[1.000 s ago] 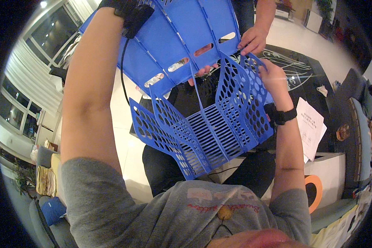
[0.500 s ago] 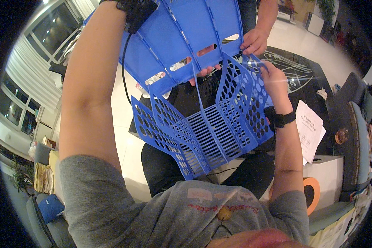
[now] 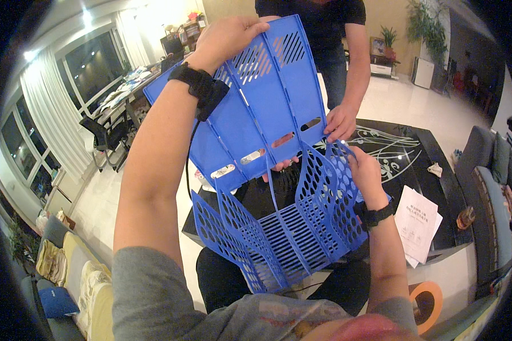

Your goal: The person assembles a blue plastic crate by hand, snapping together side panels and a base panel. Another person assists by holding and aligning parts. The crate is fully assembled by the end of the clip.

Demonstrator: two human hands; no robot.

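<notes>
A blue plastic file rack with perforated dividers rests over my lap. Its wide back panel, with oval slots and slanted cut-outs, rises at an angle beyond the dividers. My left hand is closed over the panel's far top edge. On the right, my right hand grips the upper corner of the outermost divider. Another person's hand touches the panel's right edge near its lower corner. That person's other fingers show below the panel's slots, partly hidden by it.
A black table with a pale floral pattern stands beyond the rack, with papers and a small brown glass object on it. An orange ring is at lower right. Sofas line both sides.
The view has tilted up, so rack and hands sit lower in it and my left hand now shows on the panel's top edge. Both my right hand and the other person's hands keep their places.
</notes>
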